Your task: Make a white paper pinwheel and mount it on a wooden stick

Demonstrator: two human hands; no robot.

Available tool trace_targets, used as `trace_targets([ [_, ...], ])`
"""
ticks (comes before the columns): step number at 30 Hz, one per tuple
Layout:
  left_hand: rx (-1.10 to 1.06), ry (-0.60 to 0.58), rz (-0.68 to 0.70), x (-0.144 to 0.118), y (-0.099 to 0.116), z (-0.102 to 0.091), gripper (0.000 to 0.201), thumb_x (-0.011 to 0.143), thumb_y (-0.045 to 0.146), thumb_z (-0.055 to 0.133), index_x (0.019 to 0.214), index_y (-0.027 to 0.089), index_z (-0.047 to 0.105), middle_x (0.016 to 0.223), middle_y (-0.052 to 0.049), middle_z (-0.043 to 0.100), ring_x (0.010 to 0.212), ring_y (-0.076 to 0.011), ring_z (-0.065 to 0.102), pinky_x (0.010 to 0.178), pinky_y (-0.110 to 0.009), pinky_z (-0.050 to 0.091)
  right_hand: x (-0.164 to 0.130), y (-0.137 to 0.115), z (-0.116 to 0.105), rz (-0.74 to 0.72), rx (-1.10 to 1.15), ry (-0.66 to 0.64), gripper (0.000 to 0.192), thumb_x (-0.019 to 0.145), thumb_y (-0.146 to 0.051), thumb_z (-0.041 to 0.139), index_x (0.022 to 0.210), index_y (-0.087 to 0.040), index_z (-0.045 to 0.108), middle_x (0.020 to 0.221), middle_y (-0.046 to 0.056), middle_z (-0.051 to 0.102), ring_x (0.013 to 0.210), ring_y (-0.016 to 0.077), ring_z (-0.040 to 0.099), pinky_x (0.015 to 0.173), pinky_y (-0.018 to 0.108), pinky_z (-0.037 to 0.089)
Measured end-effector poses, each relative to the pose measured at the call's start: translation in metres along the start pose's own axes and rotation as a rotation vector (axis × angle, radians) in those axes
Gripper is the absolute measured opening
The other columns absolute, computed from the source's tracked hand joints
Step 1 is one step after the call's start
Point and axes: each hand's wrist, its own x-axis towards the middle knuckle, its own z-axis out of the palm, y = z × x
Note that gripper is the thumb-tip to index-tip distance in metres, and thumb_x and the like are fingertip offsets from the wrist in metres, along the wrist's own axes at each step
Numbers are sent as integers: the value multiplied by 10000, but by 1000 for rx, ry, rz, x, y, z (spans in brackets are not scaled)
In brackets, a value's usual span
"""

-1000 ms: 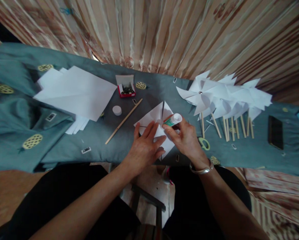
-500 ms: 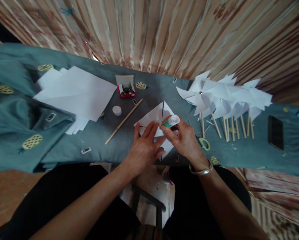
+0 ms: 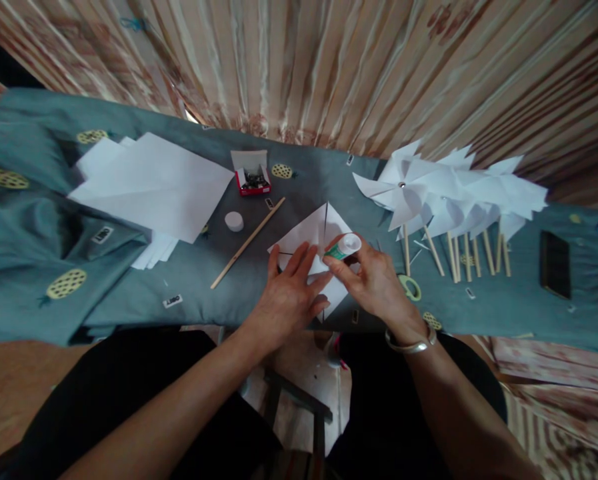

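Note:
A white paper square (image 3: 313,235) with diagonal cuts lies on the grey-green cloth in front of me. My left hand (image 3: 289,293) rests flat on its near half, fingers spread, pinning it down. My right hand (image 3: 377,280) grips a small glue stick (image 3: 343,247) with a green label and white end, tilted with its tip down onto the middle of the paper. A silver bangle sits on my right wrist. The white glue cap (image 3: 233,221) stands apart to the left, next to a thin wooden stick (image 3: 247,242).
A stack of white paper sheets (image 3: 153,185) lies at the left. A small red box of pins (image 3: 251,177) sits behind the work. Several finished white pinwheels on sticks (image 3: 443,200) lie at the right, with green-handled scissors (image 3: 409,287) and a dark phone (image 3: 554,264).
My right hand has shifted the glue stick slightly left and down over the paper's middle. My left hand has stayed pressed on the paper.

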Motion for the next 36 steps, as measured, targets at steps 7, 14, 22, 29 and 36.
trace_targets([
  [7, 8, 8, 14, 0, -1, -1, 429, 886, 376, 638, 1292, 236, 619, 1505, -242, 439, 1435, -386, 362, 1113, -736, 179, -2, 10, -8, 85, 156, 117, 295, 859, -484, 654, 952, -205, 653, 745, 30, 699, 638, 182, 629, 597, 303, 464],
  [14, 25, -1, 33, -1, -2, 1, 421, 912, 381, 598, 1306, 233, 591, 1519, -243, 412, 1447, -397, 331, 1100, -731, 195, 6, 27, -26, 272, 951, 415, 276, 721, -454, 813, 831, -233, 690, 834, -6, 747, 600, 94, 612, 584, 226, 532],
  [22, 97, 259, 37, -5, -24, -29, 436, 983, 331, 452, 1408, 233, 469, 1510, -149, 458, 1445, -288, 347, 1186, -590, 113, 10, 24, -28, 435, 1445, 306, 261, 697, -389, 843, 778, -188, 698, 788, 1, 766, 556, 53, 641, 548, 125, 558],
  [29, 165, 308, -391, -3, -86, -63, 425, 870, 277, 567, 1286, 205, 614, 1365, -134, 586, 1232, -354, 498, 969, -525, 433, 8, 13, -19, 511, 1640, 220, 232, 669, -290, 871, 713, -178, 673, 630, -32, 716, 545, 59, 652, 572, 111, 566],
  [36, -202, 474, -456, 1, -79, -68, 324, 832, 296, 586, 1107, 185, 717, 1051, -101, 727, 931, -248, 639, 906, -400, 489, 4, 8, -12, 532, 1647, 103, 215, 680, -308, 850, 762, -171, 705, 620, -29, 704, 537, 61, 633, 570, 115, 550],
])
